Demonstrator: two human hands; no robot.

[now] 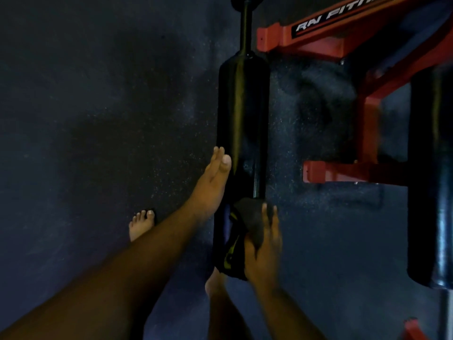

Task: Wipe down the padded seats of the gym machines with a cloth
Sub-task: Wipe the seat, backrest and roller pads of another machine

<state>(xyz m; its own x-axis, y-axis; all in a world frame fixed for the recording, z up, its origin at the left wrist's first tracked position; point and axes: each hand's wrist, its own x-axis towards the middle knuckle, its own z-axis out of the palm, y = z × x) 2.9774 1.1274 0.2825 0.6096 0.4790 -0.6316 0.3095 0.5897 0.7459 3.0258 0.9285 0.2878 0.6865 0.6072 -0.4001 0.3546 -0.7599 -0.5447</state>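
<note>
While the roller pad [242, 114] ran lengthwise up the frame's centre, the right hand [263, 251] pinched the cloth [247, 231] at its lower end. Left hand [213, 185] lay flat-fingered against the pad's left side, holding nothing

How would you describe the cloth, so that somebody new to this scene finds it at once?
Start at the red machine frame, then follow the long black roller pad to its near end. There the right hand presses a dark cloth against the pad. Unlike the glossy pad, it is matte, crumpled, with a yellow-green edge.
</note>
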